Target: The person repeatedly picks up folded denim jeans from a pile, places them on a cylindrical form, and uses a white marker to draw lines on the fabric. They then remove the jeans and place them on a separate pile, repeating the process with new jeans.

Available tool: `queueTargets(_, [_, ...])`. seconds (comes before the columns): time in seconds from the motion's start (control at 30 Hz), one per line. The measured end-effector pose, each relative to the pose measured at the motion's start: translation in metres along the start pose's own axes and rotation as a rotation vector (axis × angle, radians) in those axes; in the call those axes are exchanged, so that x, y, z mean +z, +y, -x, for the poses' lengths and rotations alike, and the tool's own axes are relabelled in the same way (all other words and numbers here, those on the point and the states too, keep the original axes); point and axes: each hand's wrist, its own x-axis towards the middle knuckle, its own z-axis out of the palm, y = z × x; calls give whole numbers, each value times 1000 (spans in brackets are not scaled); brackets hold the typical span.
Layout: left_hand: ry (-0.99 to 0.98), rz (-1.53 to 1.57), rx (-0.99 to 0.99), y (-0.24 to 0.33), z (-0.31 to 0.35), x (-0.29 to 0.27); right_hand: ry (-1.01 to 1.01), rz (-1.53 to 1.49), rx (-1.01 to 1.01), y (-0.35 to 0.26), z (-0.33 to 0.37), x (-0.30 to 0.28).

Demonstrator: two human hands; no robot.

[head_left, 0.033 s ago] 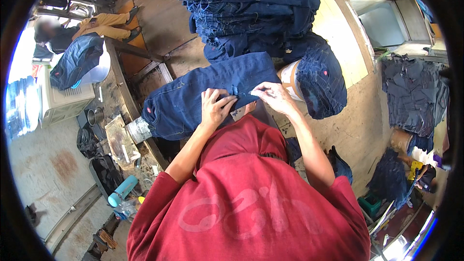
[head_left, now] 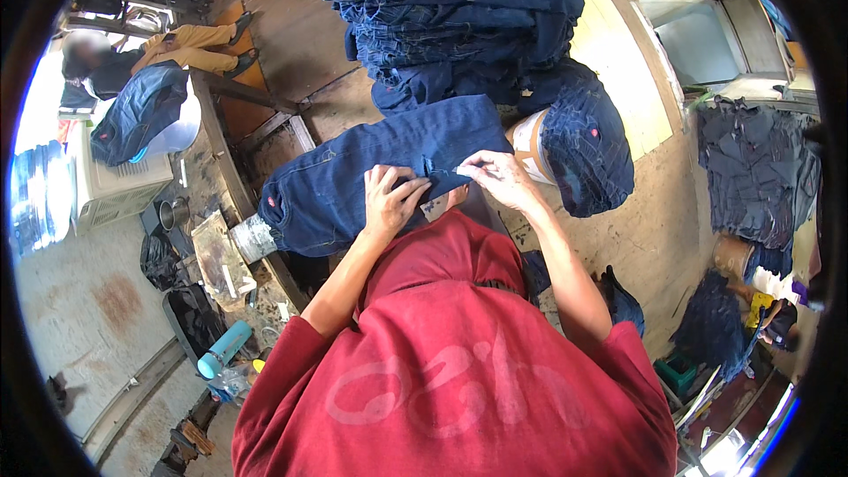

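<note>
A pair of dark blue jeans [head_left: 353, 163] is pulled lengthwise over a board or roller-like form, whose pale round end [head_left: 253, 238] sticks out at the left. My left hand [head_left: 390, 201] lies on the denim with its fingers bent and gripping the cloth. A small raised or frayed spot [head_left: 427, 165] shows just beyond those fingers. At the near right edge of the jeans, my right hand [head_left: 502, 178] has thumb and forefinger pinched together against the cloth. Something pale shows at its fingertips, too small to name.
A tall pile of jeans [head_left: 450, 13] stands ahead. More denim [head_left: 583, 141] hangs over a pale drum at right. A worn wooden bench [head_left: 234, 177] runs along the left, with a metal mug [head_left: 174, 212] and a turquoise bottle [head_left: 225, 349]. Another person [head_left: 181, 42] sits far left.
</note>
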Motion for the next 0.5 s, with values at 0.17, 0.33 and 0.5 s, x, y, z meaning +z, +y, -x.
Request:
queueTargets(0.17, [-60, -63, -79, 10, 7, -7, -2, -83, -91, 13, 0, 5])
queueTargets(0.33, [-221, -222, -178, 13, 2, 8, -1, -68, -90, 15, -2, 7])
queueTargets(0.5, [-172, -207, -161, 7, 4, 11, 0, -88, -94, 14, 1, 8])
